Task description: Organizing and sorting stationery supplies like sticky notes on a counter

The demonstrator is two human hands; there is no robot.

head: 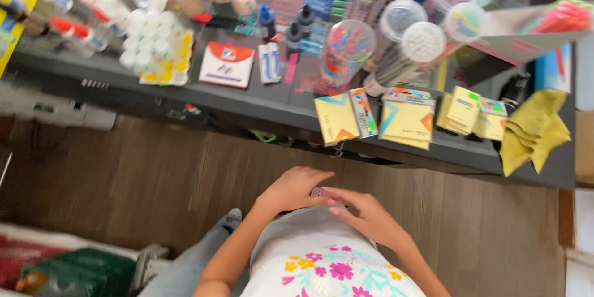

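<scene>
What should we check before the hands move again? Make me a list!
1. Hands together: left hand and right hand meet in front of the shirt. Ok.
2. Small grey thing pinched between them: what it is, cannot tell.
3. Grip firm: cannot tell, picture blurred.
4. Yellow pads lie on the counter. Ok.
5. Yellow cloth hangs over the counter edge. Not ok.

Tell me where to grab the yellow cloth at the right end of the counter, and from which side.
Take the yellow cloth by its lower folds, which seem to droop over the counter front edge, coming from the floor side. That part hangs loose and bunched, so fingers could likely pinch it without reaching among the sticky note pads beside it. Both hands are at the person's waist now.
</scene>
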